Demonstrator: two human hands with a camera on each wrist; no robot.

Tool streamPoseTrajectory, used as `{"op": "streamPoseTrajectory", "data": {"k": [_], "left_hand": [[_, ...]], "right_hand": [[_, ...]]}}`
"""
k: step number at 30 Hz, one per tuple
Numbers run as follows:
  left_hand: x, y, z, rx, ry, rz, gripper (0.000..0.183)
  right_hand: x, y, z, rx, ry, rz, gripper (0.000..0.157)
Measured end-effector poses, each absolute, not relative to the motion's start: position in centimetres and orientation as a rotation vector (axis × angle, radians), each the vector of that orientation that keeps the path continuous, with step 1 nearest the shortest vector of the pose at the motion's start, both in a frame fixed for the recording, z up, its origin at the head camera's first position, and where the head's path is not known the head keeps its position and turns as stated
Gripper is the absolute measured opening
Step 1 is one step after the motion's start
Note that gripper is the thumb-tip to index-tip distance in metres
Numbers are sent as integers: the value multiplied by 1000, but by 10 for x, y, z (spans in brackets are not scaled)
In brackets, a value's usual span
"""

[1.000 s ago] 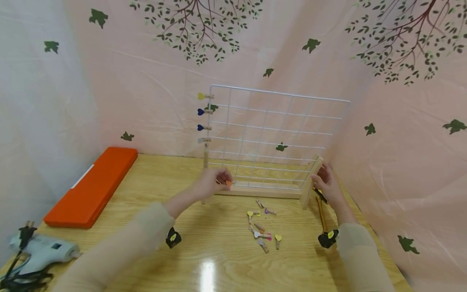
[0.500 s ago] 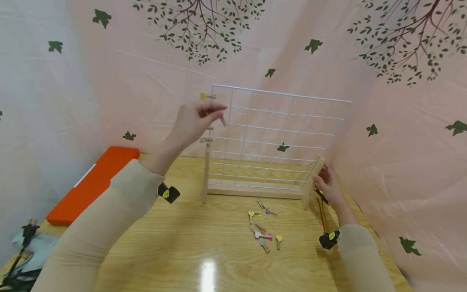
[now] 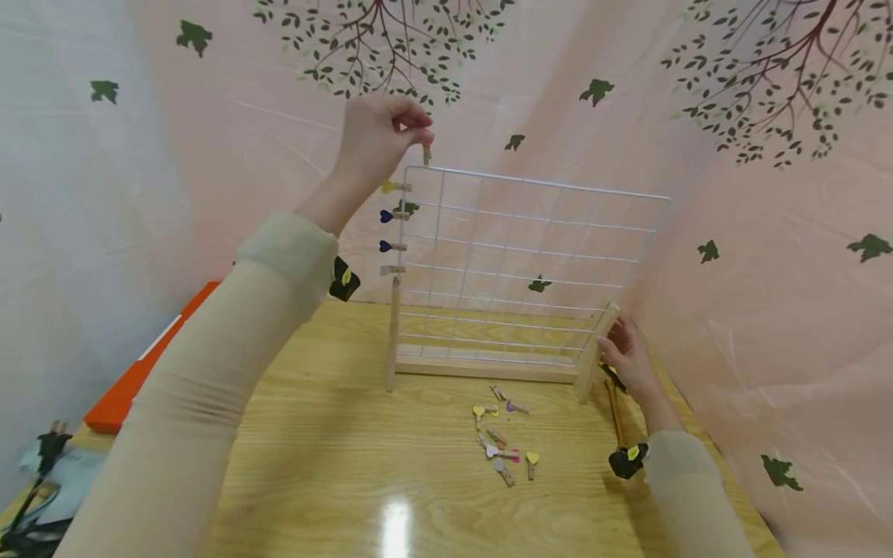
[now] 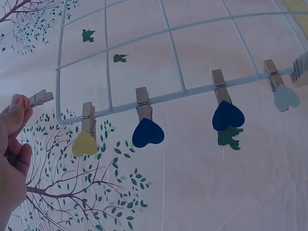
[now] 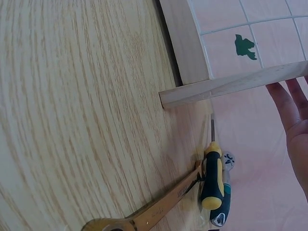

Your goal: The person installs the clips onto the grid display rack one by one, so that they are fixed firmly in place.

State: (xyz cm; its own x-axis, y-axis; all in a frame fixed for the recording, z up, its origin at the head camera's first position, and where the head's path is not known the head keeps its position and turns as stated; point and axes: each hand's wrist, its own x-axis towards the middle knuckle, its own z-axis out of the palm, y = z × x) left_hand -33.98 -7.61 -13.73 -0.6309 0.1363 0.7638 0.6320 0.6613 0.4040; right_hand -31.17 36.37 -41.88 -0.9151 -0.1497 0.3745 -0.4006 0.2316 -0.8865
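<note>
My left hand [image 3: 384,139] pinches a small wooden clothespin [image 3: 426,154] at the top left corner of a white wire grid [image 3: 537,183]. In the left wrist view the clothespin [image 4: 41,98] points toward the grid's corner, with a gap between them. Down that side edge are clipped a yellow heart clothespin [image 4: 84,144], two dark blue heart clothespins [image 4: 148,133] and a pale heart clothespin [image 4: 286,97]. My right hand [image 3: 628,360] holds the right wooden post [image 3: 594,356] of the grid's stand, thumb in front and fingers partly hidden behind it.
Several loose heart clothespins [image 3: 504,453] lie before the stand. An orange case [image 3: 153,356] and a glue gun [image 3: 77,473] with a black cord are at the left. By the right post lie a wrench [image 5: 163,199] and a yellow-and-black screwdriver [image 5: 212,178].
My left hand has risen with the clothespin from the grid's lower left, past the clipped ones, to above its top left corner. My right hand stays at the post.
</note>
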Motion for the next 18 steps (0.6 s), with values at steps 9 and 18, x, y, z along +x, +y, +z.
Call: {"op": "streamPoseTrajectory", "data": {"k": [9, 18], "left_hand": [[-347, -74, -146, -657, -2257, -865, 25], [-320, -66, -171, -811, -1971, -982, 27]], "right_hand": [[-311, 364, -418, 543, -2272, 1773, 56], [-307, 360, -413, 492, -2295, 1771, 56]]}}
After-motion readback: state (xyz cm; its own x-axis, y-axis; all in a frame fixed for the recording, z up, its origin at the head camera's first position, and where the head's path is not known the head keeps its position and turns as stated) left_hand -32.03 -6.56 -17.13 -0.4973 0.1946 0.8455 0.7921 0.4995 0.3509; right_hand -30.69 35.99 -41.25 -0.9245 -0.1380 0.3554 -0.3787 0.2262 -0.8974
